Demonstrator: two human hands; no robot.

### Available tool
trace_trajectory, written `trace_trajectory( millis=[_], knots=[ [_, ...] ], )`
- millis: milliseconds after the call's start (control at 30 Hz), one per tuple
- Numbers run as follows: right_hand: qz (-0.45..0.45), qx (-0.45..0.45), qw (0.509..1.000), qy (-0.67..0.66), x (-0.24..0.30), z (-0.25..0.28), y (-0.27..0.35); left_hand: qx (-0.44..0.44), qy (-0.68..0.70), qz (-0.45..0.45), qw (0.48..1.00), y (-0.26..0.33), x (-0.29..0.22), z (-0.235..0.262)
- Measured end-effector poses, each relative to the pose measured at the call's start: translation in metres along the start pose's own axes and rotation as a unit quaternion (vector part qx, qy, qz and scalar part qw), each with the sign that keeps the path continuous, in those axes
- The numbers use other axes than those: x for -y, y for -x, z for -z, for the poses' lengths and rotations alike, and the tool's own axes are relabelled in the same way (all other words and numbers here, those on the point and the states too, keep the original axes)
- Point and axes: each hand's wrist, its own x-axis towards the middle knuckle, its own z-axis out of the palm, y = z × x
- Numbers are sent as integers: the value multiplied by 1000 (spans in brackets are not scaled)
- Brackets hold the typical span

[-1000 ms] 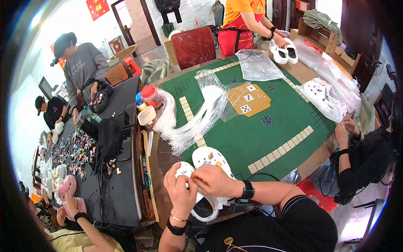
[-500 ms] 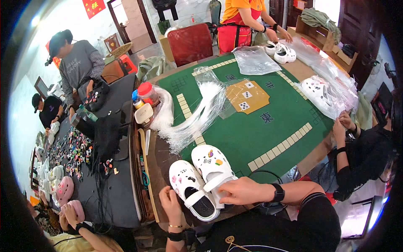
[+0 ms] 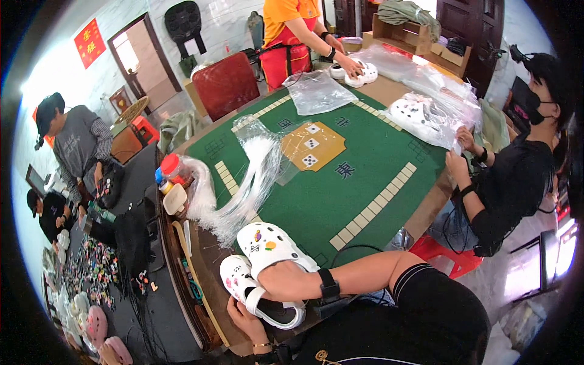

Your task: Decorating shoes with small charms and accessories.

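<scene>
Two white clogs lie side by side at the near edge of the table. The left clog (image 3: 234,277) has pink and dark charms, and its heel strap hangs toward me. The right clog (image 3: 277,246) carries a purple charm, an orange one and a bow-shaped one. My left hand (image 3: 246,319) grips the outer side of the left clog near its heel. My right hand (image 3: 280,281) reaches across the right clog into the left clog's opening; its fingers are hidden inside.
Clear plastic ties (image 3: 255,164) spread over the green mat (image 3: 377,164). Lidded jars (image 3: 176,170) stand at its left. On the right a person handles a bagged clog (image 3: 413,115); another at the back touches white clogs (image 3: 365,73). Loose charms (image 3: 94,261) cover the grey table.
My right hand has moved left, from the right clog's heel into the left clog. My left hand has come against the left clog's side. The view has swung right.
</scene>
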Motion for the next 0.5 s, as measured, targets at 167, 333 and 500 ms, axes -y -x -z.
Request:
trace_trajectory(
  millis=[167, 333, 500],
  knots=[
    [-4, -23, 1000, -10, -11, 1, -1, 3, -13, -2, 1000, 0, -5, -3],
    [9, -13, 1000, -23, -22, 23, 11, 0, -1, 15, 1000, 2, -3, -1],
    [-40, -81, 996, -22, -45, 52, 39, 3, 62, 40, 997, 6, -6, 1]
  ],
)
